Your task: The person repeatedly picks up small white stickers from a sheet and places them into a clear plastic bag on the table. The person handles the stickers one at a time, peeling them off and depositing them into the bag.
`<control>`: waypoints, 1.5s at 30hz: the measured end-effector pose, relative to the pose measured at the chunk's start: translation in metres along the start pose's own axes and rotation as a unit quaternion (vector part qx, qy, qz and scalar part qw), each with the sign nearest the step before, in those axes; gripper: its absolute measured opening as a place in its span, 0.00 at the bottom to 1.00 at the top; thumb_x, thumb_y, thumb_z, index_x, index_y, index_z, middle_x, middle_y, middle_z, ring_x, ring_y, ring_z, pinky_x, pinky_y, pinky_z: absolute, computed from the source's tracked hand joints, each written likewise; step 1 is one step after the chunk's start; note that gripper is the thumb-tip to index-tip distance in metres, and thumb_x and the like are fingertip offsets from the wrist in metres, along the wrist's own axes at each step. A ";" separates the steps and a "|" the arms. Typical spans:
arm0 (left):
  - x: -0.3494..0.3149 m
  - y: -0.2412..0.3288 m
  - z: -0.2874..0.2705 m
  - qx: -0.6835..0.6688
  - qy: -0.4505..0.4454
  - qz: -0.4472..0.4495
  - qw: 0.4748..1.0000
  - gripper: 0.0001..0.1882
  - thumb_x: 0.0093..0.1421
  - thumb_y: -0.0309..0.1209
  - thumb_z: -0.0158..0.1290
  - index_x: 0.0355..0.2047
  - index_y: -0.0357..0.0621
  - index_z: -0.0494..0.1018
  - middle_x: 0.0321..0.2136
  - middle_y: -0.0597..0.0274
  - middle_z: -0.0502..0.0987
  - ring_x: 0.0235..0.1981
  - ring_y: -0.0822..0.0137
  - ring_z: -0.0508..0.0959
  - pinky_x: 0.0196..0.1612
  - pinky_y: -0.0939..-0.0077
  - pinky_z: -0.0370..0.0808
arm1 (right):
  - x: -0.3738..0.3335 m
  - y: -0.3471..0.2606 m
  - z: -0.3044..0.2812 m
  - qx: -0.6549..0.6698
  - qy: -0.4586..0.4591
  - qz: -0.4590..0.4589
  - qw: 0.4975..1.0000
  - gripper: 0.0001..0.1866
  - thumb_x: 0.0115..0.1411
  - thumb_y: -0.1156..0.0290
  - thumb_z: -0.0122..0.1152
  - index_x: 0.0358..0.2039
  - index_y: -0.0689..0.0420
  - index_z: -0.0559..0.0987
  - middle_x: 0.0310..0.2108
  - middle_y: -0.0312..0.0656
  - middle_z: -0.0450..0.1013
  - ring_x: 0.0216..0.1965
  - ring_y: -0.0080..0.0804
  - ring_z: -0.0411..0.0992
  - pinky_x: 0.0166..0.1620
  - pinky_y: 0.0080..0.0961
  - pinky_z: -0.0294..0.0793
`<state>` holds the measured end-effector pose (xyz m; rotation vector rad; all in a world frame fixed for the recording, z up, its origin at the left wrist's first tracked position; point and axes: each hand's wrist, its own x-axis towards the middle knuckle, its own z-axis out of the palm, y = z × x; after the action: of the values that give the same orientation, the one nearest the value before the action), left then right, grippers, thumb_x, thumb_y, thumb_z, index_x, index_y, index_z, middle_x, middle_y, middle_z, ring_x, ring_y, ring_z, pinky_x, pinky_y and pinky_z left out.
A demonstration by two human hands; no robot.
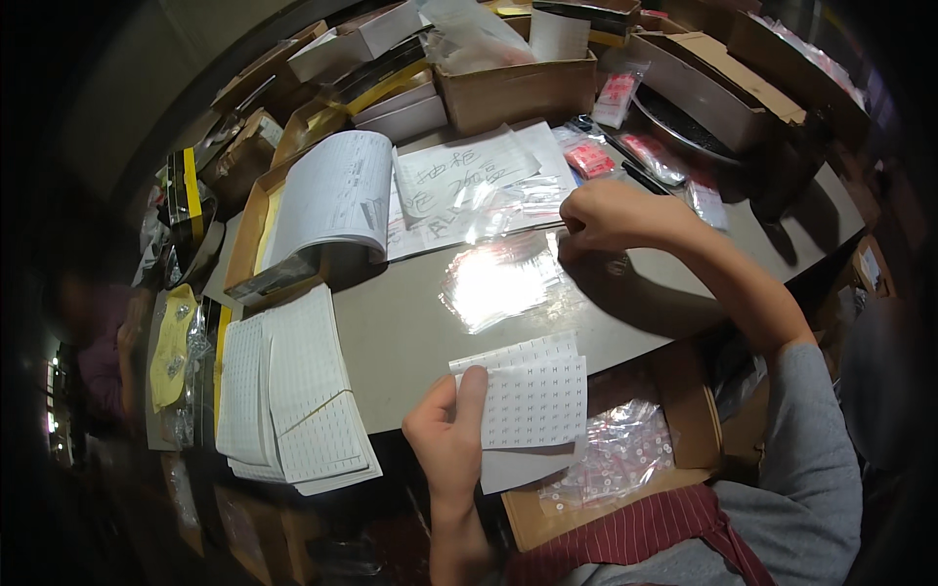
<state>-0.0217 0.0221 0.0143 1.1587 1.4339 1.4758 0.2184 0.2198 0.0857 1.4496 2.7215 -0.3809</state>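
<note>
My left hand (451,425) grips a few white label sheets (532,400) printed with rows of small marks, its thumb pressed on top. The sheets stick out past the table's near edge. Across the table, my right hand (598,217) is closed, knuckles up, at the right end of a spread of clear plastic bags (498,281). Its fingertips are turned down and partly hidden, so I cannot make out what is between them. Strong glare whitens the middle of the bags.
Stacks of label sheets (318,400), one with a rubber band, lie at the left. Behind them sits a box (256,230) with a curled paper pad (337,190). Cardboard boxes (518,93) line the back. Below the near edge is a carton with bagged small round parts (625,454).
</note>
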 end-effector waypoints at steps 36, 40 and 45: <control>-0.005 -0.002 -0.008 -0.077 -0.036 -0.038 0.996 0.18 0.68 0.29 0.59 0.21 0.35 0.71 0.20 0.78 0.67 0.24 0.84 0.61 0.26 0.83 0.57 | -0.130 -0.013 0.048 0.444 0.040 -0.188 0.875 0.12 0.61 0.74 0.63 0.45 0.59 0.83 0.46 0.46 0.79 0.54 0.43 0.75 0.60 0.39 0.72; -0.009 0.004 0.004 -0.019 -0.030 0.018 0.999 0.17 0.68 0.28 0.59 0.23 0.32 0.73 0.21 0.74 0.70 0.25 0.81 0.64 0.28 0.80 0.63 | -0.101 -0.039 0.048 0.256 0.171 -0.230 0.923 0.17 0.52 0.75 0.65 0.44 0.58 0.77 0.42 0.48 0.76 0.49 0.49 0.73 0.54 0.40 0.74; -0.008 0.001 0.011 0.057 -0.049 0.077 0.994 0.16 0.69 0.32 0.59 0.27 0.33 0.77 0.21 0.73 0.71 0.25 0.81 0.65 0.28 0.82 0.63 | -0.079 -0.057 0.060 0.082 0.223 -0.258 0.937 0.18 0.48 0.76 0.65 0.41 0.59 0.75 0.40 0.48 0.74 0.46 0.48 0.72 0.52 0.40 0.73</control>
<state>-0.0092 0.0182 0.0138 1.4209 1.4030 1.4347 0.2111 0.1108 0.0509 0.9028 3.5154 -0.3264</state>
